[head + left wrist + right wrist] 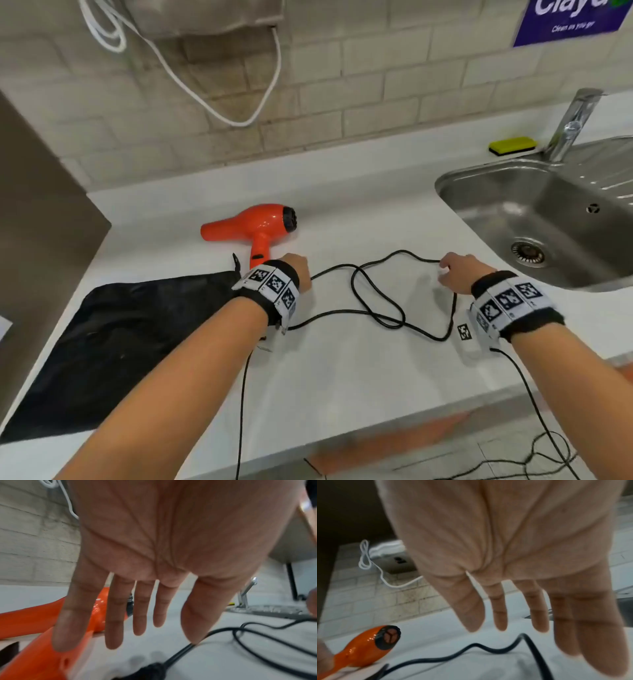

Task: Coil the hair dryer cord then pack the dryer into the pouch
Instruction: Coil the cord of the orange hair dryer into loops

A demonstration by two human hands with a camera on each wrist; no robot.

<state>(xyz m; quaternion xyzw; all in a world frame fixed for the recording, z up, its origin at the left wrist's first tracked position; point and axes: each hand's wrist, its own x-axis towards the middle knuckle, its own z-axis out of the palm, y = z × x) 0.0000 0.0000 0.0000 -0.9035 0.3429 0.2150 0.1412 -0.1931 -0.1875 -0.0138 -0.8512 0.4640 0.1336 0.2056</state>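
Orange glossy plastic hair dryer [255,224]; matt black cloth pouch [120,339]; smooth black rubbery cord [376,298]; brushed steel sink [534,219]; matt white countertop [342,377].

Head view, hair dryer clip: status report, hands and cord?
Left hand open by orange hair dryer handle. Right hand open over loose black cord, uncoiled. Black fabric pouch flat, empty-handed. Nothing blocking.

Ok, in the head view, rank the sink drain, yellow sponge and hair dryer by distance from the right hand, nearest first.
From the right hand:
1. sink drain, just to its right, in the basin.
2. yellow sponge, behind it, by the tap.
3. hair dryer, far left, past the cord loops.
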